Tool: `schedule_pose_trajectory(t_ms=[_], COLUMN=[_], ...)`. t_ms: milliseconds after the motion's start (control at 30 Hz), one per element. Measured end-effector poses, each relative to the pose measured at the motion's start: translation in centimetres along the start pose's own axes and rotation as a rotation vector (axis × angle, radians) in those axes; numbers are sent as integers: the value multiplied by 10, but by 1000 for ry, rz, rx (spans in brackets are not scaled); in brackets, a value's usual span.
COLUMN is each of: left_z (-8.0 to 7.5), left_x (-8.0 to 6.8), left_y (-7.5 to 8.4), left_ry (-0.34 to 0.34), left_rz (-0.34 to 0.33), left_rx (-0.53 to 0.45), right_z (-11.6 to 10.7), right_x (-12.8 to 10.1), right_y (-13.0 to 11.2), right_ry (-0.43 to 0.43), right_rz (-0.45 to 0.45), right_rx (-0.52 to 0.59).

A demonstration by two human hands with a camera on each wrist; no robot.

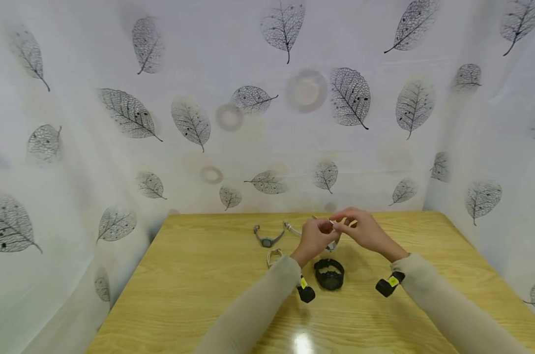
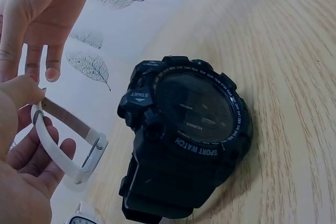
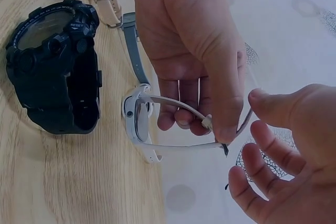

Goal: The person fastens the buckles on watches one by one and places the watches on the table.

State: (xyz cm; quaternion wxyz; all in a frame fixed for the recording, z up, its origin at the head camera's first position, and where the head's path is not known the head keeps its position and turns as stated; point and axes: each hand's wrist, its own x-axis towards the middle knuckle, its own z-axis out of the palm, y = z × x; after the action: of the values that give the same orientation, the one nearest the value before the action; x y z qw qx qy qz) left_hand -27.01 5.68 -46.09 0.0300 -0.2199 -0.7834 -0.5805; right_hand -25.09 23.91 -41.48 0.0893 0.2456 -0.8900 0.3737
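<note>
A white wristwatch (image 3: 140,121) is held up between both hands, its strap (image 2: 50,142) bent into a loop. My left hand (image 1: 315,239) pinches the strap near its buckle end, the thumb on top and the other fingers curled beneath. With thumb and index finger, my right hand (image 1: 366,232) pinches the strap's free tip, its remaining fingers spread loosely. Below the hands a black sport watch (image 1: 329,276) rests on the table, its strap closed in a loop. In the head view the hands cover most of the white watch.
Left of the hands lie a grey watch (image 1: 266,242) and a watch with a cream strap (image 1: 274,254). Another white strap (image 1: 292,229) lies behind my left hand. The wooden table (image 1: 183,285) meets a leaf-patterned curtain (image 1: 267,147) at the back and sides.
</note>
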Motion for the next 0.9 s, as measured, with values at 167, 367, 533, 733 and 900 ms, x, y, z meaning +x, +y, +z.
schedule_pose_trajectory(t_ms=[167, 367, 533, 733, 900], left_z=[1, -1, -2, -1, 1], left_x=[-1, -2, -5, -5, -3], left_y=[-3, -7, -11, -9, -8], left_ry=[-1, -23, -61, -57, -43], left_rz=[-1, 58, 51, 62, 33], left_rx=[25, 47, 33, 8, 11], right_z=[2, 1, 0, 6, 7], right_x=[1, 1, -1, -5, -11], right_y=[-1, -1, 2, 6, 15], right_ry=[-1, 14, 47, 2, 42], right_rz=[8, 22, -4, -1, 53], right_rx=[-15, 5, 68, 113, 130])
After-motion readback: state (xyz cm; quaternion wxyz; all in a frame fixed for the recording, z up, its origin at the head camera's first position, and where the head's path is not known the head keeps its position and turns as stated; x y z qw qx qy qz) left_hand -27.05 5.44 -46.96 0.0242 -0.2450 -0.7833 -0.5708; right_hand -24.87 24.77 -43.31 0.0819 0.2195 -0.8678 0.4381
